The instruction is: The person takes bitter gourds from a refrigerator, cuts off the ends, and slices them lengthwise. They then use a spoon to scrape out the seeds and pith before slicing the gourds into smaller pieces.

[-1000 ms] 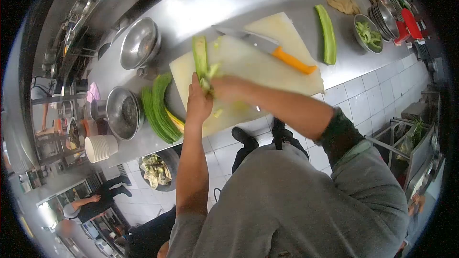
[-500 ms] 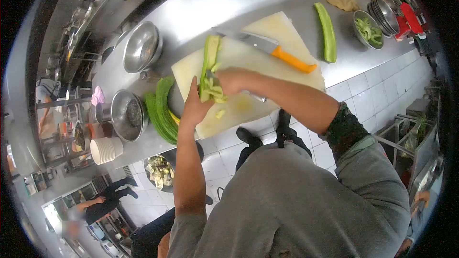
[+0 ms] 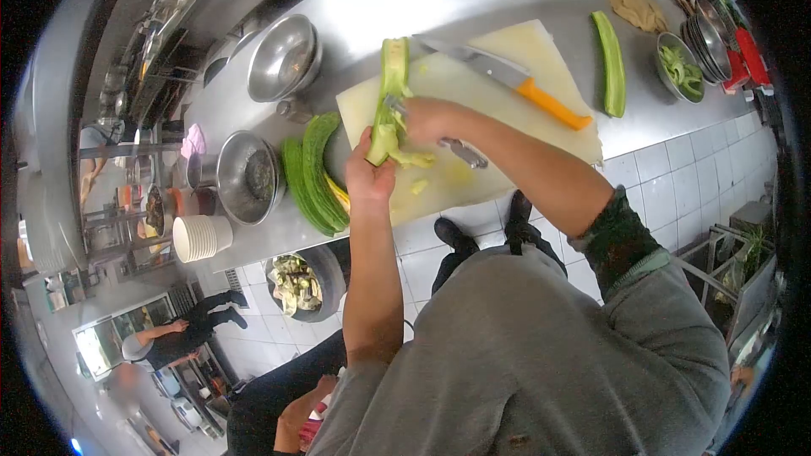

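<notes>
A halved long green squash (image 3: 394, 67), its pale cut face up, lies lengthwise on a white cutting board (image 3: 486, 127). My left hand (image 3: 370, 171) grips its near end, thumb and fingers on either side. My right hand (image 3: 429, 121) is closed round a metal peeler, whose handle end (image 3: 465, 153) sticks out below the palm and whose head touches the squash; most of it is hidden by the fingers. Loose pale strips (image 3: 410, 158) hang off the near part of the squash. Beyond my right hand a knife with an orange handle (image 3: 553, 104) rests on the board.
Whole green squashes (image 3: 312, 171) lie left of the board, beside steel bowls (image 3: 245, 177) and stacked white cups (image 3: 201, 237). To the right are another pale green squash (image 3: 609, 63) and a bowl of green strips (image 3: 680, 72). A scrap bin (image 3: 325, 283) stands below. Co-workers are nearby.
My view has shifted, so the counter appears further right. My right hand has moved along the squash, and longer strips now hang near its lower end.
</notes>
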`<action>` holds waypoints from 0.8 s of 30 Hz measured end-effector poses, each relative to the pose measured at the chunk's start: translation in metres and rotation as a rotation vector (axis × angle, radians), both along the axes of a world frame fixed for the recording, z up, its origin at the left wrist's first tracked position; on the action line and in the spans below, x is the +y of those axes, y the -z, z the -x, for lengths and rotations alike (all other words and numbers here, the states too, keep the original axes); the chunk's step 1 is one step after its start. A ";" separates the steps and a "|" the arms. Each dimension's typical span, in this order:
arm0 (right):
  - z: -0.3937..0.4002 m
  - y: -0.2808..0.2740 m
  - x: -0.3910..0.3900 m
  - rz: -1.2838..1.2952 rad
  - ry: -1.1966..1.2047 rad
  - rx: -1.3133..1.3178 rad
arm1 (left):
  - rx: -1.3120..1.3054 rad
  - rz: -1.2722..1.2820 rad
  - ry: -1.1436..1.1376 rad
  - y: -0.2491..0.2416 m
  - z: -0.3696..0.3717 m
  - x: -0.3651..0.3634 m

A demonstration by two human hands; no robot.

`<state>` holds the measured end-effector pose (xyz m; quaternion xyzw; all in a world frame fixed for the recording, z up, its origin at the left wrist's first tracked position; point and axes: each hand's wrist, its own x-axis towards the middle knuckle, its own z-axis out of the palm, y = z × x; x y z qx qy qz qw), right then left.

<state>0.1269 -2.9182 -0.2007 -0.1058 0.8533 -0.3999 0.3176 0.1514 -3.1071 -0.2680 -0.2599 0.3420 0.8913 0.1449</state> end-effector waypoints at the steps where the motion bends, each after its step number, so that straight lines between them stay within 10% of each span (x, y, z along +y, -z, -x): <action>1: 0.005 0.000 0.001 -0.045 -0.004 -0.055 | 0.007 0.030 0.020 -0.006 -0.001 0.002; 7: -0.046 0.040 -0.024 -0.024 -0.070 0.282 | 0.064 0.198 0.123 -0.009 0.003 0.007; 24: -0.023 0.023 0.000 0.070 0.058 -0.014 | 0.258 0.153 0.099 -0.008 -0.013 0.021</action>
